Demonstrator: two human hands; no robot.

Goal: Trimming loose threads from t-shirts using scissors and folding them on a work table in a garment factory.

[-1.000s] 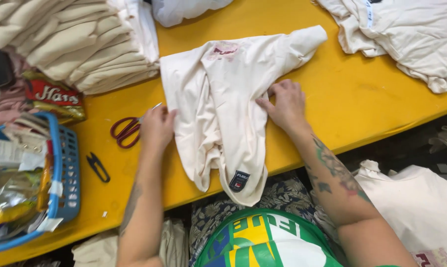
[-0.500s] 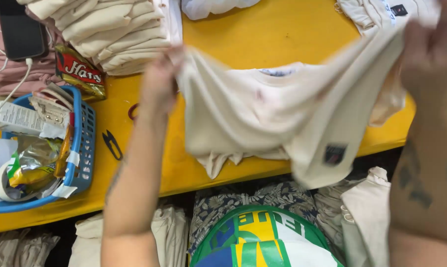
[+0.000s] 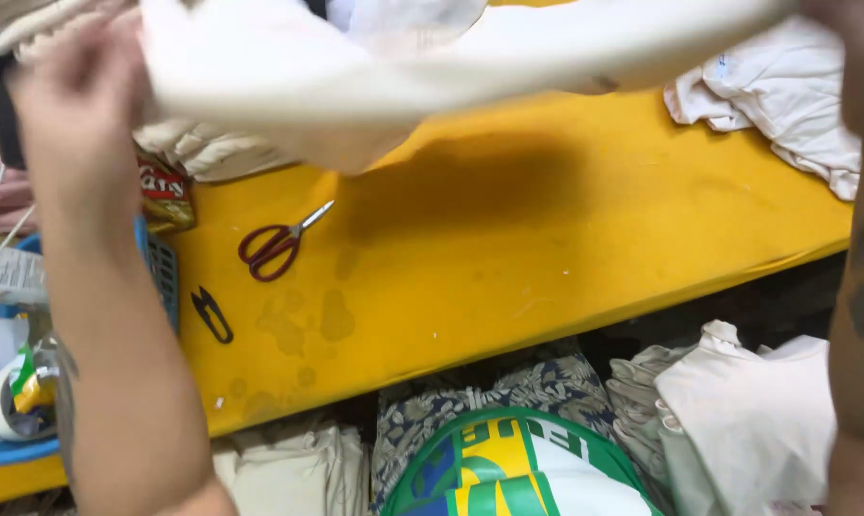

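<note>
Cream garment [image 3: 432, 57] stretches across the top of the frame, lifted above the yellow table [image 3: 546, 239] and blurred. Left hand [image 3: 74, 91], raised at upper left, is closed on its edge. Right hand [image 3: 857, 38], at the upper right corner, is mostly cut off; its grip cannot be told. Below lie red-handled scissors [image 3: 277, 244] and black thread snips [image 3: 211, 314].

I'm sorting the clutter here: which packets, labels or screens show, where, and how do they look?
Snack bag: left end of the yellow table, beside the blue basket; crinkled, red and yellow.
White packet: far left, over the basket; flat, pale, with small print.
Dark flat object: top left; possibly a phone, screen unclear.
</note>
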